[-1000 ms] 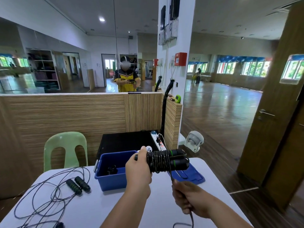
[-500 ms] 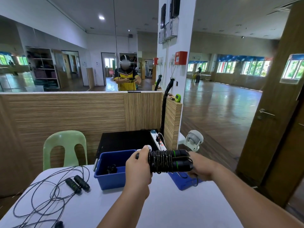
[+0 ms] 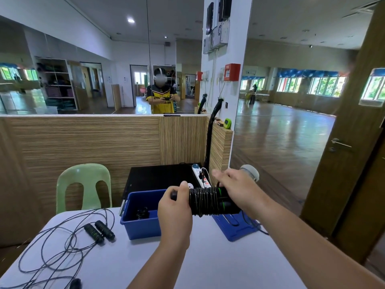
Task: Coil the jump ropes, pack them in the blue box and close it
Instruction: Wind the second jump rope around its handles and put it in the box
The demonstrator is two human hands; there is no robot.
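The left hand [image 3: 175, 209] is gripping the near end of the paired handles, thumb on top, and holding the rope [image 3: 206, 202] in the air above the desk [image 3: 208, 265]; the cord is lying wound in tight turns round the handles' middle. The right hand [image 3: 237, 188] is arching over the bundle's 3 o'clock end; whether it is pinching cord or only resting there, I cannot tell. Some slack [image 3: 258, 227] is trailing down at 5 o'clock over the lid [image 3: 237, 230].

The rope is looking light. Its handles are looking stiff and ridged, so they are giving the sure hold. The cord is looking thin and springy, likely to loosen once tension is going, so the turns are wanting a finger pressed over them, not a pull on the slack.

The box [image 3: 143, 228] is standing open at 8 o'clock of the bundle, with a coil [image 3: 142, 212] already lying inside. A loose rope [image 3: 100, 230] is sprawling further out at 8 o'clock, not yet wound; its tangle is probably going to snag if lifted by the cord, so the handles are the place to take it.
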